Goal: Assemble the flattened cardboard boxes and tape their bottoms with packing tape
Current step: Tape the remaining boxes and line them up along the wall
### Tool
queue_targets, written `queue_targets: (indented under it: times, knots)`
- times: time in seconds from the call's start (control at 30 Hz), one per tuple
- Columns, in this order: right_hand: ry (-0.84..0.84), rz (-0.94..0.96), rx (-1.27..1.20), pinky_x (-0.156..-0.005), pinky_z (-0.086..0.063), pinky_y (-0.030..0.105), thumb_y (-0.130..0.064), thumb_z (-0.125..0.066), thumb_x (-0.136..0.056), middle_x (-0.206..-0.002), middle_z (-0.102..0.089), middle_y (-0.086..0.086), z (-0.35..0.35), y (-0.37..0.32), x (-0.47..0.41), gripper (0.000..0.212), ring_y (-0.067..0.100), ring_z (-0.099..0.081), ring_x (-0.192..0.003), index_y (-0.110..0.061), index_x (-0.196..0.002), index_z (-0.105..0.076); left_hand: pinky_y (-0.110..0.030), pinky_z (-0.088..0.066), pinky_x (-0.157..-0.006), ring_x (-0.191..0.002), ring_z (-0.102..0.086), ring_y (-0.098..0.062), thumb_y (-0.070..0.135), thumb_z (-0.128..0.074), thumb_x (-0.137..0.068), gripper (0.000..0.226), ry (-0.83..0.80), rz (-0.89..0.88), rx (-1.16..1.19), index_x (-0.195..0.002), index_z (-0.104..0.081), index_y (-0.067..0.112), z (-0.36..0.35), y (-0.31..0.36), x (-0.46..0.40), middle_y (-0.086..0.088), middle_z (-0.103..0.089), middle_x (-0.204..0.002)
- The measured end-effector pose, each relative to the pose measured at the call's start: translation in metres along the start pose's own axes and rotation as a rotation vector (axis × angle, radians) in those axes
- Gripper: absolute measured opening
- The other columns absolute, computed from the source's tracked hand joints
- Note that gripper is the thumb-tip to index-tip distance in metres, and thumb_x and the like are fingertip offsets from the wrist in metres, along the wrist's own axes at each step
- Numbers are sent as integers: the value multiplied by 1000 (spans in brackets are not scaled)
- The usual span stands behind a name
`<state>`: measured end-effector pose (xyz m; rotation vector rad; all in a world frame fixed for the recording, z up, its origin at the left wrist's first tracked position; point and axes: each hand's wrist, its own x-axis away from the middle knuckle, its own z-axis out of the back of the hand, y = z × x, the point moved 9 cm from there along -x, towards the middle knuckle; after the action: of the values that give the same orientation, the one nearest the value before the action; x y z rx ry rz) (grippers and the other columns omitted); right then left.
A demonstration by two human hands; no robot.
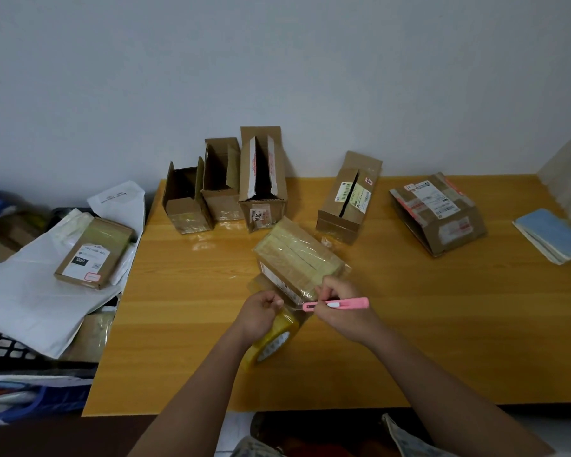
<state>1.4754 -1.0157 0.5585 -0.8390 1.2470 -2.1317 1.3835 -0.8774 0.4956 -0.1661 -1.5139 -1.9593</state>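
At the far left, off the table, a flat brown cardboard parcel with a white label (pixel 91 253) lies on a heap of white plastic mailing bags (pixel 40 291). The yellow wood-grain table (pixel 185 341) begins just right of that heap. Along its back edge, against the pale wall, three open brown cardboard boxes stand side by side with their flaps up: a low one (pixel 185 206), a middle one (pixel 220 186), and a taller one with white-edged flaps and a printed sticker (pixel 262 183).

Near the table's middle, the left hand (pixel 259 313) curls round a roll of yellowish clear packing tape (pixel 274 341), which sits low by the table surface beneath the wrist. A strip of tape runs from the roll up to the brown cardboard box with its taped bottom facing up (pixel 295 258), which lies tilted just beyond both hands. The right hand (pixel 338 308) grips a pink utility knife (pixel 335 304) held level, its tip at the tape strip beside the box's near corner.

Further right, a closed brown box with a yellow barcode label (pixel 348 199) stands near the back edge, its top seam split. Well apart from it lies a collapsed brown box with white shipping labels (pixel 437 212). At the right edge rests a folded blue and white cloth (pixel 552 235).
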Motion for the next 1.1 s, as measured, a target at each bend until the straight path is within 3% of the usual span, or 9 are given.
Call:
queue_targets:
  times: [0.1, 0.17, 0.27, 0.37, 0.6, 0.73, 0.9, 1.0, 1.1]
  knots:
    - [4, -25, -31, -75, -54, 59, -38, -60, -60, -73, -58, 22, 2, 2, 0, 21, 39, -64, -98, -23, -62, -45, -9, -32, -51, -67, -39, -10, 13, -49, -100, 22, 19, 10, -8, -79, -51, 10, 1, 0, -1, -7, -46, -80]
    - [9, -13, -64, -81, -48, 65, -31, -62, -66, -75, -58, 32, 2, 2, -1, 23, 49, -60, -99, -17, -66, -44, -9, -32, -51, -68, -40, -10, 14, -49, -100, 22, 18, 9, -12, -78, -52, 12, 2, -1, -1, -7, -47, -81]
    - [42, -25, -117, -88, -53, 49, -6, -61, -85, -70, -63, 27, 4, 5, -1, 20, 34, -70, -86, -8, -74, -45, -9, -31, -51, -70, -41, -12, 15, -48, -101, 22, 34, 18, -21, -79, -52, 12, 6, -1, 1, -6, -48, -81]
    - [49, -38, -116, -64, -51, 29, -4, -59, -91, -79, -70, 12, 3, 8, 1, 14, 18, -70, -80, -7, -82, -50, -12, -32, -54, -74, -43, -13, 15, -48, -101, 24, 12, 22, -32, -77, -51, 14, 4, -2, 2, -6, -48, -82]
    - [-107, 58, 99, -50, -31, 31, -19, -61, -71, -61, -45, -6, -8, -5, 2, 19, 7, -39, -55, -28, -61, -46, -15, -41, -61, -73, -49, -9, 14, -51, -99, 19, 109, 92, 60, -82, -57, 14, 14, -10, 4, 1, -55, -82]
    - [-107, -17, 87, -48, -36, 29, 1, -66, -77, -65, -47, 2, 1, 11, 7, 36, 6, -61, -61, -22, -62, -43, -32, -39, -67, -72, -46, -21, 12, -41, -102, 26, 198, 118, 130, -79, -51, 15, 50, -27, 9, -9, -51, -80]
    - [-7, 1, -67, -57, -49, 43, -5, -62, -85, -73, -63, 22, 0, -6, -4, 21, 29, -69, -75, -13, -71, -49, -23, -35, -60, -71, -41, -12, 22, -46, -102, 24, 67, 82, 19, -80, -48, 14, 33, -21, 22, 0, -46, -77]
    - [18, 29, -153, -54, -48, 23, 1, -59, -90, -70, -67, 12, 5, -19, -4, 17, 11, -68, -65, -5, -77, -51, -18, -34, -54, -67, -40, -11, 22, -48, -102, 23, 98, 69, 19, -81, -48, 12, 35, -18, 24, 0, -45, -74]
    - [97, 126, -237, -61, -52, 40, 3, -59, -89, -75, -68, 17, 21, -31, -1, 19, 24, -70, -73, -8, -76, -52, -18, -33, -50, -64, -39, -13, 22, -48, -102, 22, 123, 90, 22, -82, -49, 12, 41, -19, 29, -2, -45, -73]
